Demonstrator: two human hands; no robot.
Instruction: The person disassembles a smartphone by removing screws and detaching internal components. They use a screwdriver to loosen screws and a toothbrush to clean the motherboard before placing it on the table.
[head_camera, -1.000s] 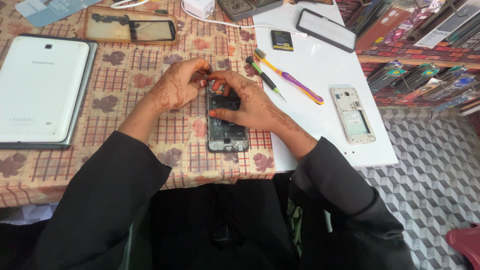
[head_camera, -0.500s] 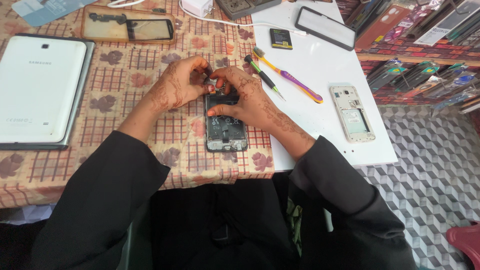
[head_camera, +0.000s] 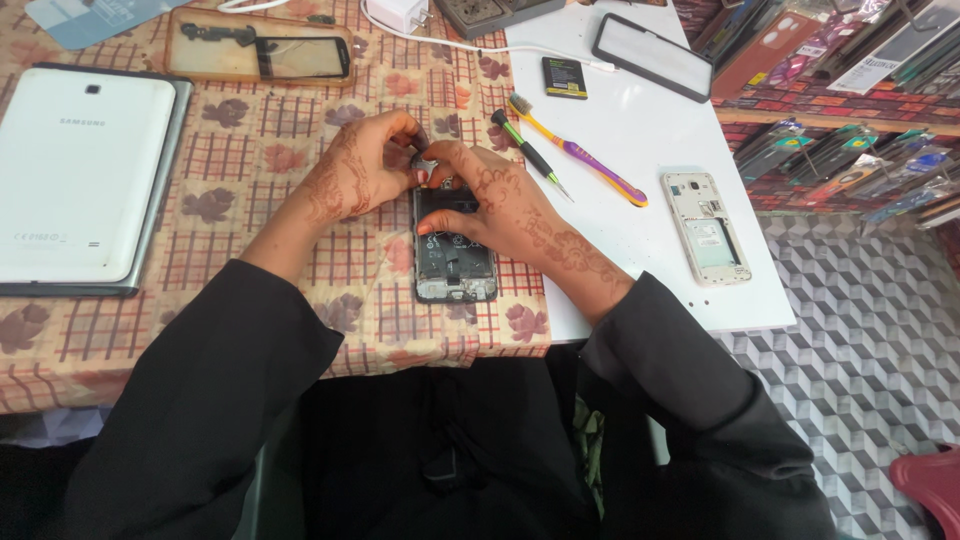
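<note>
Under hands (head_camera: 440, 185): opened phone's (head_camera: 455, 262) top hidden.

Bright, even daylight; soft shadows; sharp focus; slight edge distortion.

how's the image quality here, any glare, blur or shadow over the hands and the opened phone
Head view: even, soft light, sharp focus; the left hand and right hand show no motion blur and throw only faint shadows on the opened phone; the white board is bright, not blown out; straight edges bow slightly toward the frame's borders.

White tablet (head_camera: 85, 175) far left; toothbrush (head_camera: 575, 150), screwdriver (head_camera: 530, 155), phone frame (head_camera: 705, 227) right.
</note>
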